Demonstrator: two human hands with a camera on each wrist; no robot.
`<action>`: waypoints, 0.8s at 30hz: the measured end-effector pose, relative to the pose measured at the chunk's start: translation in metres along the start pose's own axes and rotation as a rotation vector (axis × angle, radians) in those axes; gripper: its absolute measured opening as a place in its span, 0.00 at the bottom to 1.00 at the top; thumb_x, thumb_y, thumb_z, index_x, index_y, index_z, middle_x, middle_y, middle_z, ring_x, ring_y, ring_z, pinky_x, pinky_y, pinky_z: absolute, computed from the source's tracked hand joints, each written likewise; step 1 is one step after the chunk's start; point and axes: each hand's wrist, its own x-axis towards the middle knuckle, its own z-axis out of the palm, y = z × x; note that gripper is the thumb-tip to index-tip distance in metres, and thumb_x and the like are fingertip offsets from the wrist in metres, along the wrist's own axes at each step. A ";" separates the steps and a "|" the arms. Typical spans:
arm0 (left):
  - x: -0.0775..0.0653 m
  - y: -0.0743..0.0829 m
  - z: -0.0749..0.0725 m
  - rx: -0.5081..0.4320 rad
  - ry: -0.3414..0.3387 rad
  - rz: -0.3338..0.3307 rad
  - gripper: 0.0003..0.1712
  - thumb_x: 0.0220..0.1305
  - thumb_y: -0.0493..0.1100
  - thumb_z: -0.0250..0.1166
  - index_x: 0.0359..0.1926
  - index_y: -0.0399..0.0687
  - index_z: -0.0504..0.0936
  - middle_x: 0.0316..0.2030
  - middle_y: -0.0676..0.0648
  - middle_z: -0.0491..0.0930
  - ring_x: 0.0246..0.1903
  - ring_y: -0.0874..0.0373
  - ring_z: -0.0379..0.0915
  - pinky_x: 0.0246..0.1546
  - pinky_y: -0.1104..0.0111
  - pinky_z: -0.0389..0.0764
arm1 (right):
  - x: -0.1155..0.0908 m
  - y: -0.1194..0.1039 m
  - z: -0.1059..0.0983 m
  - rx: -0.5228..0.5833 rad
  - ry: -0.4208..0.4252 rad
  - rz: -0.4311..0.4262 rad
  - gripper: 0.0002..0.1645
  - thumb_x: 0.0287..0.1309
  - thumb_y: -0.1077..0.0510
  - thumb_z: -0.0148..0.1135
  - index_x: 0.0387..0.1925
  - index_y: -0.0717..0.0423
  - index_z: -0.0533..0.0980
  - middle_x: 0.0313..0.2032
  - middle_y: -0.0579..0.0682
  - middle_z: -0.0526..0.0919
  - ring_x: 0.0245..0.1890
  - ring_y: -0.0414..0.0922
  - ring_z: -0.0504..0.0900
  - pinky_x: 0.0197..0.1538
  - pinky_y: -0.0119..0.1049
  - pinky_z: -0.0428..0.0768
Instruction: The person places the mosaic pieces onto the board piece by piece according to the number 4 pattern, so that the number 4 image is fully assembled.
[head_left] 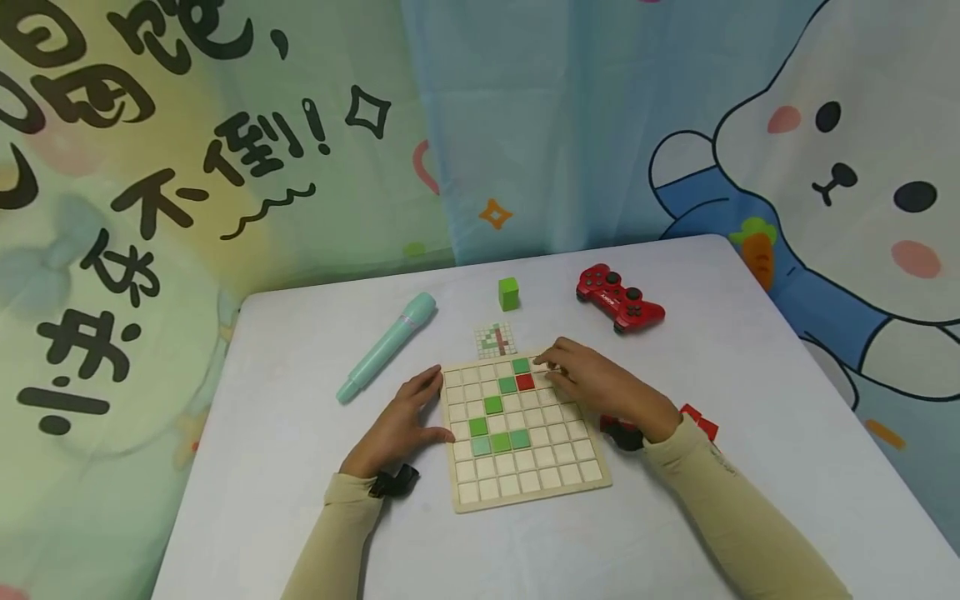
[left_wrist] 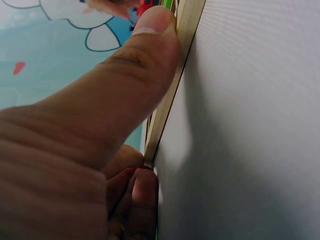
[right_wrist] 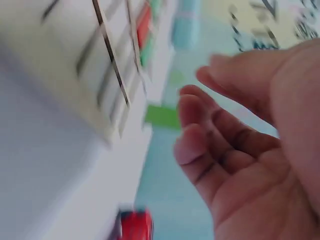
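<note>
A wooden grid board (head_left: 533, 495) lies on the white table, several squares filled by green tiles (head_left: 492, 405) and one by a red tile (head_left: 524, 382). My left hand (head_left: 401, 425) rests against the board's left edge; the left wrist view shows its straight thumb (left_wrist: 145, 55) along the wooden rim and its fingers farther up the same edge. Over the upper right corner hovers my right hand (head_left: 600, 383), fingertips close above the top row. In the right wrist view its fingers (right_wrist: 192, 142) are loosely bent, thumb apart from them, nothing visible between.
Just behind the board lies a small pattern card (head_left: 495, 340), and beyond it a green block (head_left: 508, 294). A red game controller (head_left: 619, 298) lies back right, a mint-green tube (head_left: 386, 348) back left. Red blocks (head_left: 699, 422) show partly behind the right wrist.
</note>
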 end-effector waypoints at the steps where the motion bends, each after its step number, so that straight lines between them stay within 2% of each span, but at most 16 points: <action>1: 0.000 0.000 0.001 -0.002 -0.001 -0.003 0.65 0.54 0.52 0.84 0.83 0.41 0.56 0.86 0.45 0.52 0.85 0.42 0.48 0.83 0.48 0.61 | -0.009 0.003 -0.005 0.008 0.041 0.027 0.17 0.78 0.59 0.61 0.63 0.57 0.81 0.50 0.51 0.83 0.45 0.43 0.79 0.50 0.40 0.83; 6: -0.002 0.003 0.002 0.010 0.014 0.002 0.64 0.53 0.53 0.84 0.83 0.40 0.57 0.85 0.44 0.54 0.85 0.41 0.50 0.82 0.48 0.62 | -0.062 0.021 -0.025 0.033 0.273 0.130 0.17 0.76 0.63 0.62 0.61 0.54 0.81 0.47 0.51 0.86 0.40 0.43 0.78 0.42 0.30 0.81; 10: -0.003 0.003 0.000 0.017 0.016 0.000 0.65 0.53 0.53 0.84 0.83 0.40 0.57 0.86 0.44 0.54 0.84 0.41 0.50 0.82 0.48 0.62 | -0.098 0.030 -0.017 0.060 0.366 0.210 0.17 0.73 0.66 0.64 0.59 0.54 0.81 0.45 0.51 0.86 0.36 0.40 0.78 0.36 0.26 0.80; 14: -0.004 0.001 -0.002 0.021 0.012 -0.005 0.65 0.53 0.54 0.84 0.83 0.40 0.57 0.86 0.45 0.53 0.85 0.41 0.50 0.82 0.47 0.62 | -0.118 0.032 0.005 0.142 0.409 0.287 0.16 0.72 0.64 0.66 0.58 0.54 0.80 0.45 0.52 0.86 0.36 0.37 0.76 0.35 0.23 0.78; 16: -0.005 -0.001 -0.002 0.017 0.010 -0.008 0.65 0.53 0.54 0.84 0.83 0.41 0.57 0.86 0.45 0.53 0.85 0.41 0.49 0.82 0.47 0.62 | -0.124 0.032 0.016 0.183 0.431 0.300 0.15 0.71 0.64 0.67 0.57 0.54 0.80 0.46 0.50 0.86 0.39 0.35 0.75 0.39 0.21 0.78; 19: -0.005 -0.002 -0.001 0.004 0.008 -0.005 0.66 0.53 0.56 0.83 0.83 0.41 0.57 0.86 0.46 0.52 0.85 0.41 0.48 0.82 0.46 0.62 | -0.128 0.035 0.026 0.217 0.451 0.252 0.17 0.68 0.66 0.70 0.56 0.55 0.81 0.47 0.51 0.87 0.40 0.33 0.76 0.43 0.17 0.77; 24: -0.003 -0.001 0.002 -0.003 0.004 -0.008 0.65 0.53 0.57 0.83 0.83 0.42 0.57 0.86 0.46 0.52 0.85 0.41 0.48 0.82 0.46 0.62 | -0.134 0.040 0.032 0.127 0.380 0.196 0.22 0.63 0.67 0.74 0.58 0.56 0.82 0.45 0.48 0.85 0.39 0.32 0.75 0.42 0.21 0.78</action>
